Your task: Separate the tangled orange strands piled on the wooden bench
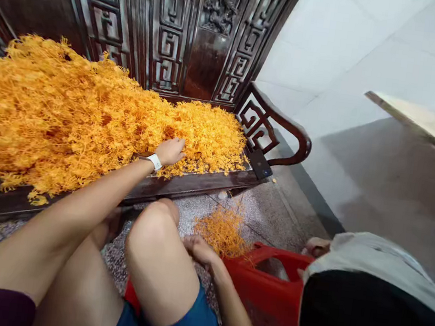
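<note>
Frilly orange strands: heaped along a dark wooden worktop | Left hand: at the heap's front, fingers curled, grip unclear | Right hand: low beside a bent knee, grip unclear | Loose orange clump: near right hand and red plastic stool | Dark phone: worktop's right end

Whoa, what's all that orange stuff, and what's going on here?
A person is reaching with the left hand to a big, frilly orange pile heaped along a dark wooden bench. The right hand is down beside the knee, next to a smaller orange clump; I can't tell whether it holds any. A phone lies at the bench's end, and a red stool stands nearby.
</note>
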{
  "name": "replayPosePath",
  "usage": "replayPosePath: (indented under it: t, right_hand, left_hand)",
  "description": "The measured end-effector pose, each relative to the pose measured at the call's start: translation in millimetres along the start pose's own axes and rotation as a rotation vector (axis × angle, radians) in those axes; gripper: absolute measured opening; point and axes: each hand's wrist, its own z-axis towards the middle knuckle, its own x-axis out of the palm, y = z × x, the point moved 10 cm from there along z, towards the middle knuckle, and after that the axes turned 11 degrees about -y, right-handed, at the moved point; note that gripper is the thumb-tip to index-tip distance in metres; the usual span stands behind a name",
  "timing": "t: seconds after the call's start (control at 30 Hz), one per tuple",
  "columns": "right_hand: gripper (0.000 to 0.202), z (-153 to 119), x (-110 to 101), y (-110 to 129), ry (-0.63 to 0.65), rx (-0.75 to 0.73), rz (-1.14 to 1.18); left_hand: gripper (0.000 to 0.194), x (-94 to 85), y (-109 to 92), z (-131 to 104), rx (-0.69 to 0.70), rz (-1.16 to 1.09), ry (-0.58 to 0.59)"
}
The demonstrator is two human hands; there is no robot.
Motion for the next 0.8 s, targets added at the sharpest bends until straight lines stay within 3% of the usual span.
replayPosePath:
  t: [0.13, 0.27, 0.37, 0.43, 0.5, 0.57, 0.67, 0.73, 0.8]
  right_hand:
    - [0.041, 39.3, -17.0, 75.0, -0.21, -0.207, 0.027]
    - [0.041, 65.6, -35.1, 173.7, -0.31, -0.427, 0.081]
    - [0.04, 88.7, -56.9, 239.2, -0.467, -0.546, 0.142]
    - [0.041, 107.0, -60.0, 268.1, -0.497, -0.577, 0.159]
    - [0.041, 120.6, -55.7, 286.8, -0.487, -0.61, 0.169]
    - [0.042, 126.4, -46.2, 297.3, -0.441, -0.656, 0.171]
    - [0.046, 122.2, -34.4, 301.3, -0.366, -0.719, 0.18]
    - [0.047, 114.1, -32.7, 300.7, -0.343, -0.749, 0.194]
    - [0.047, 102.3, -30.6, 301.5, -0.31, -0.791, 0.186]
  left_hand:
    - [0.004, -2.5, 4.4, 11.7, -0.057, -0.071, -0.046]
    - [0.013, -10.5, -1.5, 18.7, -0.072, -0.23, -0.081]
    - [0.013, -11.5, -18.3, 16.9, -0.04, -0.48, 0.013]
    - [0.013, -12.2, -33.2, 11.8, -0.014, -0.713, 0.137]
    - [0.014, -16.6, -44.0, 4.6, 0.018, -0.851, 0.255]
    - [0.019, -20.3, -44.0, -3.9, 0.035, -0.841, 0.356]
    - [0.042, -19.4, -20.5, -16.3, -0.049, -0.78, 0.459]
    - [0.06, -23.2, 9.6, -15.1, -0.173, -0.753, 0.352]
    - [0.076, -27.8, 40.9, -11.0, -0.341, -0.783, 0.162]
